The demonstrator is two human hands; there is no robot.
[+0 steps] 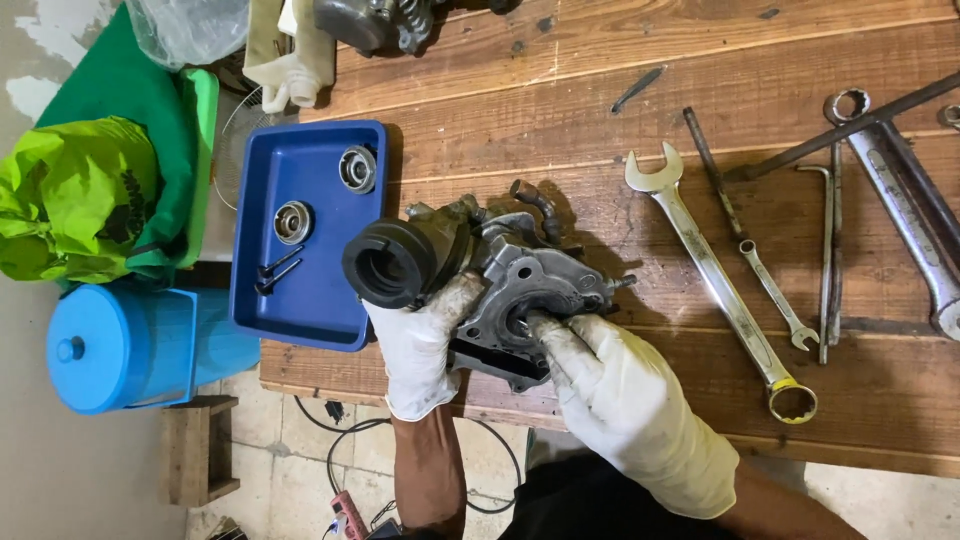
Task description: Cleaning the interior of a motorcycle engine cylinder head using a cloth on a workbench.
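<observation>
Carburetor (pixel 500 290), centre frame at worktop (pixel 600 90) edge. Cast metal, likely heavy, rigid, greasy; black rubber intake boot (pixel 390 263) softer. Left hand (pixel 425 345) grasps body beneath boot; right hand (pixel 610 385) fingertips pinch into central bore. Best held by casting.

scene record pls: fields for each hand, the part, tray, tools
left hand: gloved, grips carburetor by its black rubber boot
right hand: gloved, fingers in the carburetor's opening
carburetor: dirty metal, at wooden bench edge
tray: blue, holds two round metal parts and two dark screws
tools: wrench and more wrenches, rods to its right
off bench: blue container, green bag
</observation>
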